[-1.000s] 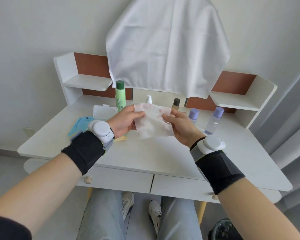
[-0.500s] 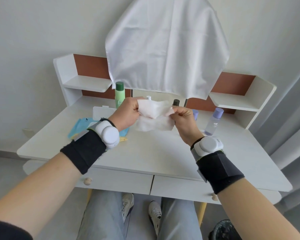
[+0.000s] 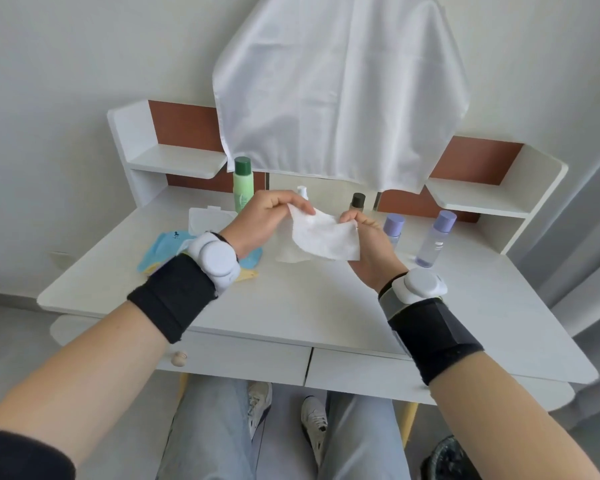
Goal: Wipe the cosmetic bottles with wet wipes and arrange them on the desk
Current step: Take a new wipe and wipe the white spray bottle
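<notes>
Now I see the wet wipe (image 3: pixel 321 237) spread above the bench (image 3: pixel 291 306), its long axis running left to right. My left hand (image 3: pixel 260 223) pinches its upper left corner; my right hand (image 3: pixel 369 247) pinches the right edge, each grip closed on it.

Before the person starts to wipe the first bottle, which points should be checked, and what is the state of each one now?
1. Wet wipe is out of the pack and held: ok, left hand and right hand pinch its two ends.
2. Wipe is folded ready for wiping: cannot tell.
3. One hand is free to take a bottle: not ok, both hold the wipe.
4. Bottles stand upright within sight: ok, green bottle, dark-capped bottle and two purple-capped bottles.
5. Bare desk space in front for arranging: ok.
</notes>
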A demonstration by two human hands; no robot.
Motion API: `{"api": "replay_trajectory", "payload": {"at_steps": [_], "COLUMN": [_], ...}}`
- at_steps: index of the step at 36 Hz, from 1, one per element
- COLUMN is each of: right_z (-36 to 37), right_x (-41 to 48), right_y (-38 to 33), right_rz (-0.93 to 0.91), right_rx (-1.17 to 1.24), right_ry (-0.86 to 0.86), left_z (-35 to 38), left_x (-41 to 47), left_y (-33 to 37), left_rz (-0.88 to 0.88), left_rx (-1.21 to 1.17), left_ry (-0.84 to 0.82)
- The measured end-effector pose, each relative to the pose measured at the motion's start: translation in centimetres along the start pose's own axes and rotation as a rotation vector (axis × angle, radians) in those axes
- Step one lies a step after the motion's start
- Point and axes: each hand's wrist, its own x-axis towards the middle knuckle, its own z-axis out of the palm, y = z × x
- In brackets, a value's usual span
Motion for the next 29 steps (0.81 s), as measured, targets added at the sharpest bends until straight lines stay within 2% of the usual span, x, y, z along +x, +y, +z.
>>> {"api": "replay_trajectory", "payload": {"at_steps": [6,11,15,20,23,25,29], "right_z": [-0.1,0.0,-0.4,-0.4,0.1,0.4,1.0], "right_x": [0.0,-0.2,-0.1,-0.5,-0.7,-0.5,-0.3], "right_y": [0.2,-0.4,-1.0,-1.6,-1.7,-1.7,-2.0], "right_rz": [-0.012,-0.085,-0.144,-0.186,-0.2,-0.186,-0.038], "right_rx": [-0.024,-0.039,-0.119,-0.374,-0.419,-0.425,-0.494], "right_ry": [-0.082,-0.138,-0.136,-0.053,-0.001,-0.031,-0.231], "left_z": [0.0,-0.4,-0.7,-1.0,-1.1,-1.0,-0.8], "left_x": [-0.3,0.0,0.0,0.3,0.6,0.7,0.9], "left_y": [-0.1,-1.0,-0.6,-0.7,-0.8,-0.9,-0.7], "left_rz": [-0.14,-0.135,-0.157,-0.171,-0.145,-0.113,-0.084], "left_rx": [-0.236,-0.158,-0.16,-0.144,-0.037,0.053,0.136], "left_ry": [0.019,0.04,-0.033,-0.127,-0.178,-0.199,-0.268]}}
